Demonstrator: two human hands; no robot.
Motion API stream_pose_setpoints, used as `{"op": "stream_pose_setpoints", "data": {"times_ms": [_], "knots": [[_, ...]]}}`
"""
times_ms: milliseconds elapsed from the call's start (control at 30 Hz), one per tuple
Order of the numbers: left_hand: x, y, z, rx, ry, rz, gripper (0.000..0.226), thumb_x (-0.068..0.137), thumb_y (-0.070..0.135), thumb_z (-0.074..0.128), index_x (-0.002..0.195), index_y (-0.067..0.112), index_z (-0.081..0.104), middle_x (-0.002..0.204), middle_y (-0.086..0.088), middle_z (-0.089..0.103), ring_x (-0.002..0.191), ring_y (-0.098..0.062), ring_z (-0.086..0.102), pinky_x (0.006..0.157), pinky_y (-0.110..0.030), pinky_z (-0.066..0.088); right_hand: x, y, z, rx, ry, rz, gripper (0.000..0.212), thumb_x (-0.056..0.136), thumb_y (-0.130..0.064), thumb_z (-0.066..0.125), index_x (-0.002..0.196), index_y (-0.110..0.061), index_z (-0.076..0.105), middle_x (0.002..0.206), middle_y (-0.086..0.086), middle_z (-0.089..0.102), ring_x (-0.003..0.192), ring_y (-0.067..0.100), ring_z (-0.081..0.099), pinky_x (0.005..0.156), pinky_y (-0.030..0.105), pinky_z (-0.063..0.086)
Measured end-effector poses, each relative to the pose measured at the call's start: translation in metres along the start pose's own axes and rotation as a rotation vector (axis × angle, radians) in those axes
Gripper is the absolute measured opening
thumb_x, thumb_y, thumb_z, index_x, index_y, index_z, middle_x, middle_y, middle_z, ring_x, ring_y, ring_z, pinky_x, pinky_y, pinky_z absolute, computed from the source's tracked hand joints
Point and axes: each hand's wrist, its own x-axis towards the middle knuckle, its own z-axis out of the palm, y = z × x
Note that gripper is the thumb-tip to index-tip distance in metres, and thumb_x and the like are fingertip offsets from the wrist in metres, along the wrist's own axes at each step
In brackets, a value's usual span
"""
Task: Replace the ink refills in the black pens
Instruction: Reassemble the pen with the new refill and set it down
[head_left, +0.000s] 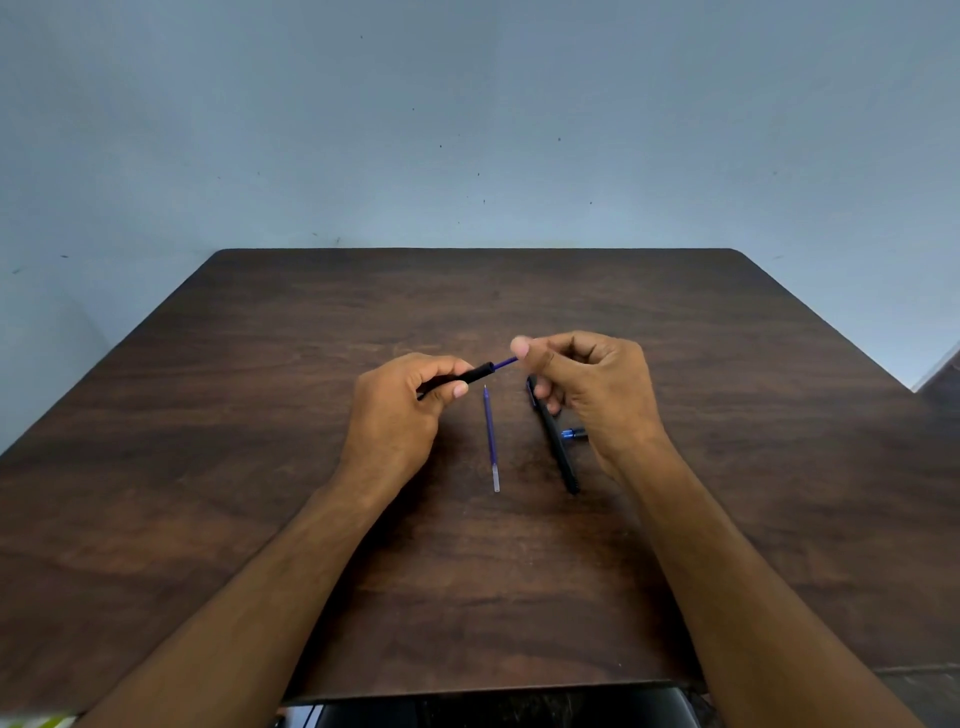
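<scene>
My left hand (400, 410) grips a black pen barrel (470, 375) just above the table, its open end pointing right. A blue ink refill (504, 362) sticks out of that end, and my right hand (587, 384) pinches its tip between thumb and forefinger. Between my hands a second blue refill (491, 441) lies on the table, tip pointing away from me. Another black pen (556, 441) lies under my right hand, partly hidden by the fingers. Beside it sits a small blue pen part (571, 433).
The dark wooden table (260, 467) stands against a pale blue wall (467, 130). Its front edge is near my body, with a dark object (493, 709) below it. The table's right edge drops off at the far right.
</scene>
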Motion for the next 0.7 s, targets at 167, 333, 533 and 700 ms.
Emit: {"op": "stream_pose_setpoints", "data": {"times_ms": [167, 333, 533, 700], "knots": [[0.000, 0.001, 0.000, -0.010, -0.007, -0.014, 0.024, 0.082, 0.009, 0.076, 0.102, 0.023, 0.077, 0.091, 0.018, 0.069, 0.094, 0.009, 0.059, 0.078, -0.003, 0.041, 0.009, -0.004, -0.016, 0.132, 0.230, 0.042, 0.025, 0.089, -0.028, 0.076, 0.079, -0.005, 0.078, 0.066, 0.008, 0.069, 0.050, 0.014, 0.052, 0.044, 0.025, 0.041], [-0.001, 0.000, 0.001, -0.039, -0.006, -0.021, 0.024, 0.082, 0.008, 0.076, 0.103, 0.021, 0.077, 0.095, 0.015, 0.072, 0.093, 0.009, 0.061, 0.079, -0.003, 0.042, 0.012, 0.000, -0.022, -0.139, 0.277, 0.013, 0.021, 0.087, -0.016, 0.077, 0.068, -0.006, 0.076, 0.058, 0.003, 0.067, 0.047, 0.009, 0.049, 0.052, 0.028, 0.041], [-0.001, -0.001, 0.001, -0.112, 0.002, -0.023, 0.031, 0.083, 0.003, 0.075, 0.107, 0.023, 0.076, 0.102, 0.016, 0.072, 0.099, 0.005, 0.065, 0.086, -0.008, 0.046, 0.014, 0.003, -0.023, -0.273, 0.266, 0.008, 0.026, 0.087, -0.024, 0.078, 0.063, -0.014, 0.075, 0.047, -0.012, 0.062, 0.042, 0.001, 0.049, 0.057, 0.028, 0.042], [-0.001, -0.002, 0.002, -0.070, 0.001, -0.021, 0.030, 0.084, 0.006, 0.074, 0.104, 0.027, 0.076, 0.098, 0.022, 0.070, 0.096, 0.011, 0.062, 0.087, -0.006, 0.045, 0.015, 0.002, -0.030, -0.246, 0.275, 0.029, 0.024, 0.083, -0.023, 0.079, 0.063, -0.011, 0.075, 0.056, 0.002, 0.068, 0.049, 0.014, 0.047, 0.059, 0.033, 0.040]]}}
